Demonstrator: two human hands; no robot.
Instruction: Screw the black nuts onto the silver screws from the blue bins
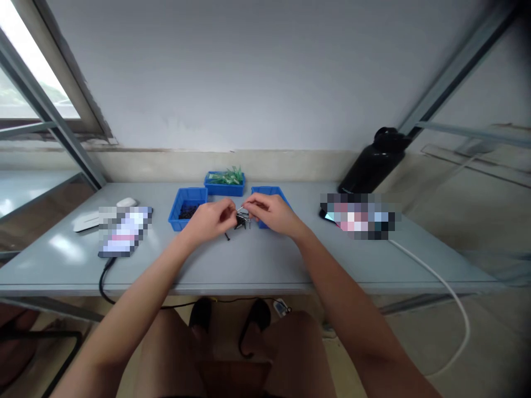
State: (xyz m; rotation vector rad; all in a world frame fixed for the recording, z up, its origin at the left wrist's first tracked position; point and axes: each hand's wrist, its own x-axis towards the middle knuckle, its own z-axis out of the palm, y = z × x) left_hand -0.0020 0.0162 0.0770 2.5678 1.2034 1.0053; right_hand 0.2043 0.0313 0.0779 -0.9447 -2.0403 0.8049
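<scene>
My left hand (214,216) and my right hand (274,213) are close together above the middle of the table, fingers pinched. A thin, silvery screw (239,209) shows between the fingertips, its end at my right fingers. Whatever is in my left pinch is too small to make out. Just under the hands lies a small pile of silver and black screws (240,222). One black screw (227,236) lies apart, nearer to me. Beside my left hand stands a blue bin (176,223) with dark screws in it. Another blue bin (265,190) is partly hidden behind my right hand.
A third blue bin (226,189) at the back holds green-and-clear small bags (227,177). Phones lie at left (126,232) and right (357,218), each with a cable. A black bottle (371,163) stands at the right back, near a metal frame post.
</scene>
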